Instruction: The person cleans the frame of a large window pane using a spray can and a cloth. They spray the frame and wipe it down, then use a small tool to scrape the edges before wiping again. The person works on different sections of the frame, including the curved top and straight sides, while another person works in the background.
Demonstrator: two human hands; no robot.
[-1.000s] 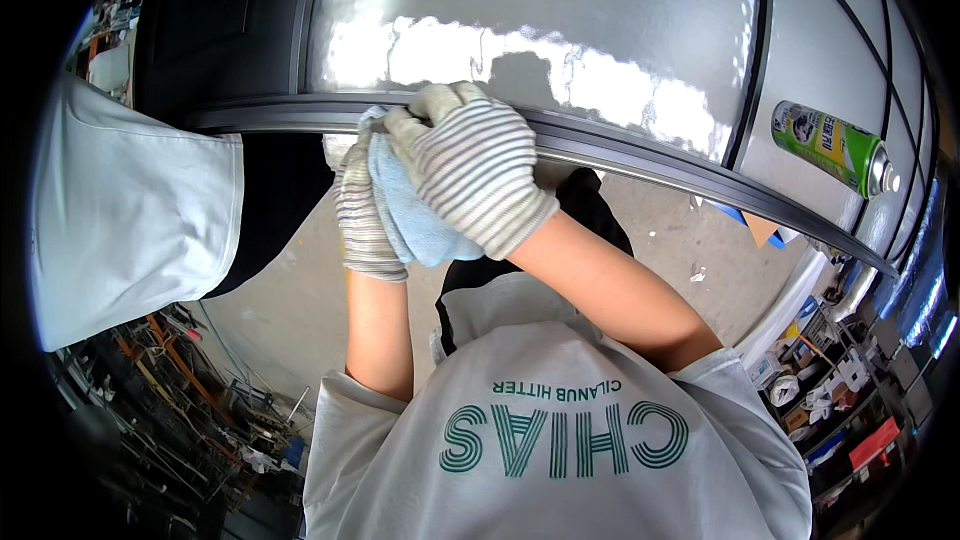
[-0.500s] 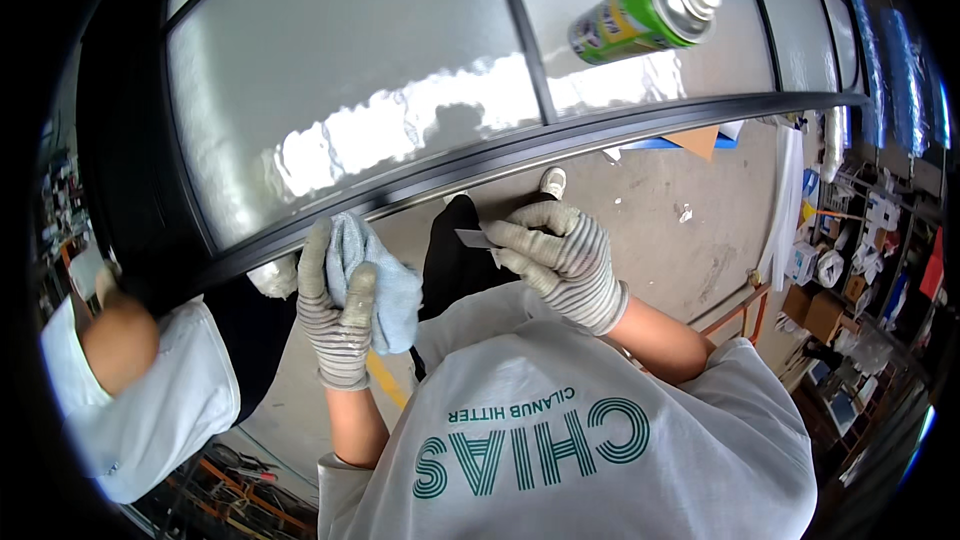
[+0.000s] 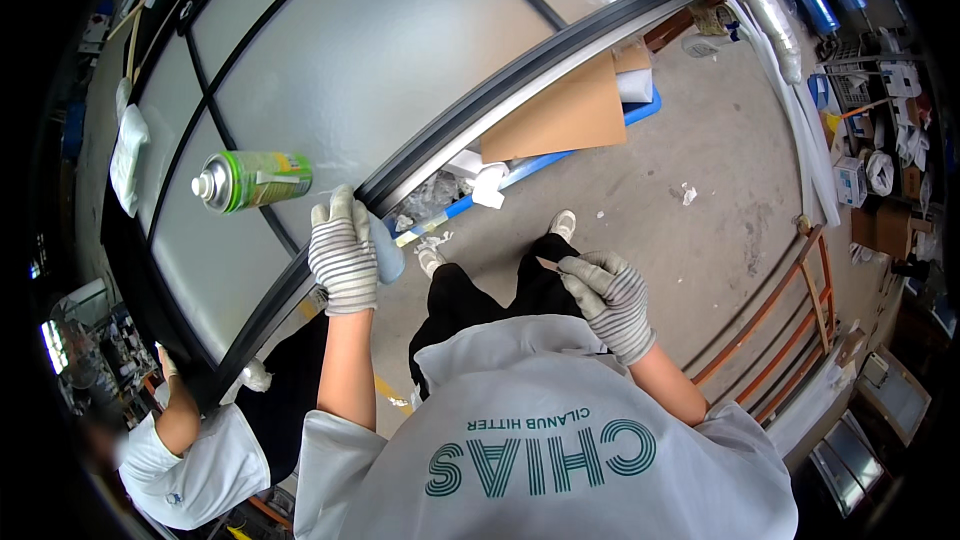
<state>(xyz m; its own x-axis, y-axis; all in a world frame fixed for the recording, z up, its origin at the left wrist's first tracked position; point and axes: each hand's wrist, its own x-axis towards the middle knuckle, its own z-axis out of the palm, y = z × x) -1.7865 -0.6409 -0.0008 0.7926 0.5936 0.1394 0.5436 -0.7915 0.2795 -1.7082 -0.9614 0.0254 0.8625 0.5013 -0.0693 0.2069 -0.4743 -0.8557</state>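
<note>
My left hand point(image 3: 343, 255), in a striped grey-white work glove, is closed on a light blue cloth point(image 3: 387, 252) at the dark frame point(image 3: 440, 145) of a large glazed panel point(image 3: 400, 40). Most of the cloth is hidden behind the fingers. My right hand point(image 3: 608, 303), gloved the same way, is off to the right in front of my body, pinching a small thin flat piece point(image 3: 548, 264); its exact kind is not clear. A green spray can point(image 3: 255, 180) with a white nozzle rests on the panel, left of and beyond my left hand.
Another person point(image 3: 205, 455) in a white shirt is at the panel's left end. Beyond the frame, a blue-edged container point(image 3: 640, 112) holds cardboard point(image 3: 560, 115) and scraps. An orange-brown metal rack point(image 3: 765, 340) stands on the right, near cluttered shelves point(image 3: 875, 170).
The view has swung, so the panel and spray can now appear farther left. My left hand has come up to the frame with the cloth. My right hand still pinches the flat piece.
</note>
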